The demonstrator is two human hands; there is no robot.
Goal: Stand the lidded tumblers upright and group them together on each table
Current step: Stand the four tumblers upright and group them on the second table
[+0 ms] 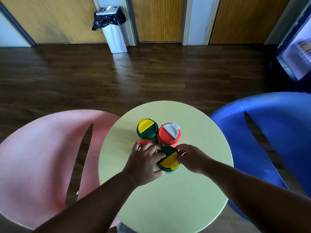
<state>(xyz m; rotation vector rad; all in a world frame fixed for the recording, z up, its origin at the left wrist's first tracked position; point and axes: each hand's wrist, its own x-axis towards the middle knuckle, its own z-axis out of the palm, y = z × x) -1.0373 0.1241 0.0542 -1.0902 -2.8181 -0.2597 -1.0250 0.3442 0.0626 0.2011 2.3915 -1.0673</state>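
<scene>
round yellow table point(193, 190): four lidded tumblers upright, clustered at centre. left hand point(143, 165) and right hand point(190, 158) grip the near green tumbler point(168, 159) from both sides, evidently nudging it against the group; left fingers also overlap the near red tumbler point(143, 142).

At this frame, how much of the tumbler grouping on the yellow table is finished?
Nearly finished here. Four tumblers stand upright in a tight cluster on the yellow table: far green tumbler, far red tumbler, near red tumbler. Both the left hand and right hand hold the near green tumbler, settling it. Other tables are out of view.
</scene>
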